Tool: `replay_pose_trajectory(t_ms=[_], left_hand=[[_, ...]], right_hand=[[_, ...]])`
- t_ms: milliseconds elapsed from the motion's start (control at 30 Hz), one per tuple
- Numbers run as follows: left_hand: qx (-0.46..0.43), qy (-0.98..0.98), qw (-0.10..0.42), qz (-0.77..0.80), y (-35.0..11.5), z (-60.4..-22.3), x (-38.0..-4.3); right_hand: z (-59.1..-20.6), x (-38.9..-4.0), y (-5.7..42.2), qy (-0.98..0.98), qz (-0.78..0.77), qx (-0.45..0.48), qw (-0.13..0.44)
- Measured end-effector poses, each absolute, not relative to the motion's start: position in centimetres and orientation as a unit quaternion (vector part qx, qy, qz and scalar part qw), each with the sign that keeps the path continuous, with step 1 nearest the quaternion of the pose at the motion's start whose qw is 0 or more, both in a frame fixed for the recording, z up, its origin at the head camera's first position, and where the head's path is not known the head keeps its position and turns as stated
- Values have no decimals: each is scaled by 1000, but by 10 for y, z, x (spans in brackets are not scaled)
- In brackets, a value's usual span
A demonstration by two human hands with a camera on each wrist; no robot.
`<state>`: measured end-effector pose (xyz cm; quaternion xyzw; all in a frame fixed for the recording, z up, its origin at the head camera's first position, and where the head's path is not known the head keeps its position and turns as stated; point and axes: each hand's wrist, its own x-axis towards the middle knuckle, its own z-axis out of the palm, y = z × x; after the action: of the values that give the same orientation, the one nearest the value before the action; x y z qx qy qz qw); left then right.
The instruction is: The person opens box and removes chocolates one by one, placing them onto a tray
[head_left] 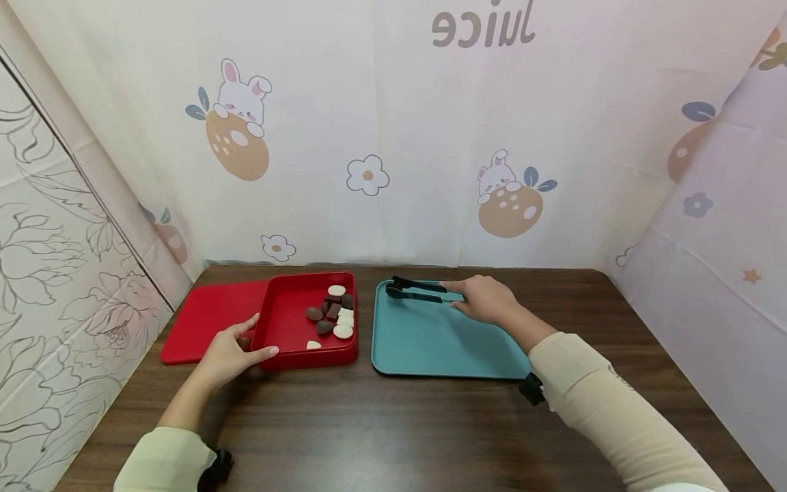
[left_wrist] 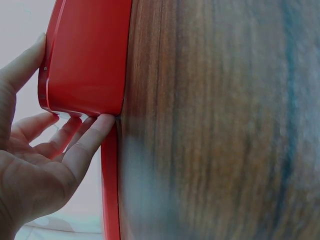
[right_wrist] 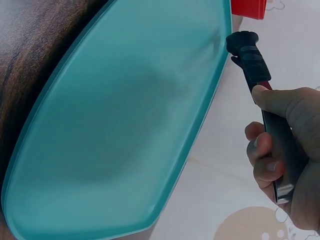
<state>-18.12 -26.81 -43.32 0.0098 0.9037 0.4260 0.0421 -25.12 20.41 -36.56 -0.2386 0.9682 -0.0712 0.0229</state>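
A shallow red box [head_left: 289, 321] holds several dark and white chocolates [head_left: 332, 311], mostly gathered along its right side. My left hand [head_left: 230, 352] rests against its near left corner, thumb at the front rim; in the left wrist view, outstretched fingertips [left_wrist: 105, 120] touch the wall. Black-tipped tongs [head_left: 418, 296] are gripped in my right hand [head_left: 486, 298], their head pointing left over the far left part of a teal tray [head_left: 443, 348]. The right wrist view shows the thumb and curled fingers around the tongs' handle [right_wrist: 280, 150], with nothing visible between the tips.
A flat red lid [head_left: 209, 318] lies left of the box, partly behind it. The tray stands right of the box on the dark wooden table [head_left: 369, 430], with a narrow strip of wood between them. A printed curtain [head_left: 381, 123] hangs along the table's far edge.
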Motion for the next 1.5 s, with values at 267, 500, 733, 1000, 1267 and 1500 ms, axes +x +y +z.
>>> replay_pose_trajectory(t_ms=[267,500,733,1000,1267,1500], left_hand=[[12,904,43,426,-269,-434,-183],[10,904,45,425,-269,-434,-183],[9,905,43,424,-270,-435,-184],[12,905,41,424,-270,-435,-185],[15,903,43,427,-270,-434,-184],[14,904,43,425,-270,-435,-184]], right_hand=[[-369,-254,206,970,-79,-228,32],[-373,-255,206,968,-87,-232,42],[-373,-256,205,968,-93,-228,49],[-371,-255,207,970,-101,-215,52],[-370,-251,213,968,-123,-217,33],[-364,-247,215,963,-138,-231,17]])
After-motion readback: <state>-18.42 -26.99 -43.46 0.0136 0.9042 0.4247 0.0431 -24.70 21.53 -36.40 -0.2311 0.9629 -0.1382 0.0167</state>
